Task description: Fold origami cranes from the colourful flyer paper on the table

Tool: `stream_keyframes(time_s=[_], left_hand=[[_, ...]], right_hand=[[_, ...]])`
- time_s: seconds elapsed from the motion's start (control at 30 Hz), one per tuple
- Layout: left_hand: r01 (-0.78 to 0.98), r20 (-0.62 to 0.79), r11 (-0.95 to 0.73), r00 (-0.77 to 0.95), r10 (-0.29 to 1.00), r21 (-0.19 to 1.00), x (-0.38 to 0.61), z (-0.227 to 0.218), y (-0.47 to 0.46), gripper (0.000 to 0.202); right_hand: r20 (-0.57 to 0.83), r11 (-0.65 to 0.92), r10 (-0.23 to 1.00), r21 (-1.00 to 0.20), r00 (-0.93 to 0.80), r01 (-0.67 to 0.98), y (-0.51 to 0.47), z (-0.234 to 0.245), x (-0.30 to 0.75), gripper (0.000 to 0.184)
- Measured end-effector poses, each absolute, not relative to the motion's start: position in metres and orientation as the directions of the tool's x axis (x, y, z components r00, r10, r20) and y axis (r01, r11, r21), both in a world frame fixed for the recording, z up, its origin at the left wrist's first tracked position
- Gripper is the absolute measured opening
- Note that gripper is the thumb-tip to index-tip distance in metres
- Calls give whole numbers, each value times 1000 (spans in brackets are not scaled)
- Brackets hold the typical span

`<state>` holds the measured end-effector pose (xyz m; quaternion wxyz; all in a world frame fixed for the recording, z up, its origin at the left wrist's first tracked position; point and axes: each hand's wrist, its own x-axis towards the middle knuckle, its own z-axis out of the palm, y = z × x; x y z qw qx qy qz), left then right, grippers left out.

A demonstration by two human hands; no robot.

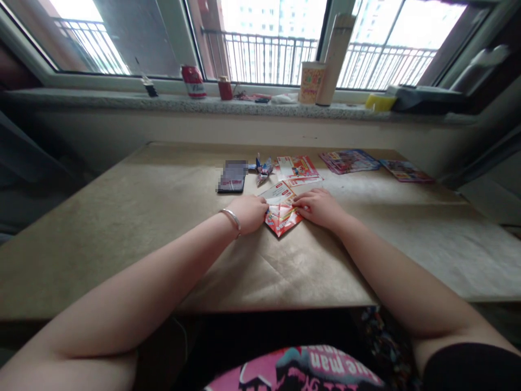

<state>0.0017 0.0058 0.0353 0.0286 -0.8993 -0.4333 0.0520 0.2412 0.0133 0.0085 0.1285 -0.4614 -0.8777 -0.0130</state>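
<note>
A red and white printed paper [280, 213], partly folded into a pointed shape, lies on the brown table [142, 217] in front of me. My left hand [249, 213] is curled, with its fingertips pinching the paper's left edge. A silver bracelet [232, 217] circles that wrist. My right hand [318, 207] rests on the paper's right side, fingers close together and pressing it down onto the table.
A dark phone [232, 178] and a small folded paper crane [264, 169] lie beyond my hands. More printed sheets [297, 166] and leaflets [348, 161] lie further right. The windowsill [122, 101] holds a red can [194, 81], a paper cup [311, 81] and small items.
</note>
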Motion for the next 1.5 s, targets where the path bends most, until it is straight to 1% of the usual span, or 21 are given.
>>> stream_keyframes(time_s=[0.07,0.17,0.23,0.43,0.53,0.6,0.7,0.87,1.0,1.13,1.23,1.3,1.37,1.5], left_hand=[[800,-71,-594,590,804,-87,1,36,3,31],[800,-25,-597,597,802,-59,-8,35,-1,35],[796,-25,-603,603,797,-51,-17,34,-2,38],[778,42,-628,628,777,-26,-36,29,10,37],[772,58,-636,635,770,-13,-37,29,14,38],[772,53,-636,635,771,2,-37,29,14,39],[773,42,-634,633,773,21,-38,28,13,41],[757,66,-653,650,757,37,-40,24,17,41],[749,87,-662,657,748,37,-40,23,19,35],[753,74,-658,656,751,-1,-39,25,18,34],[758,69,-652,651,756,-1,-38,26,15,36],[763,81,-646,644,761,4,-37,26,15,35],[772,106,-636,633,767,-2,-34,25,15,34],[819,172,-573,566,806,-8,-30,20,19,39]], right_hand=[[221,591,799,-113,-560,799,16,10,243,25],[193,630,773,-122,-605,767,17,13,247,26],[179,646,761,-130,-623,752,16,15,251,27],[131,673,737,-233,-663,702,13,20,267,31],[122,680,729,-243,-674,692,13,21,269,30],[113,676,734,-217,-670,704,12,23,268,30],[104,667,745,-145,-659,731,10,24,266,31],[134,671,737,-32,-662,740,9,23,266,27],[136,664,741,-1,-657,748,9,24,266,27],[125,589,800,18,-587,808,7,28,265,25],[103,538,837,30,-538,843,7,29,266,24],[103,519,849,18,-518,855,8,27,266,23],[114,494,865,-25,-489,869,9,25,266,20],[132,431,902,-184,-412,884,14,17,265,14]])
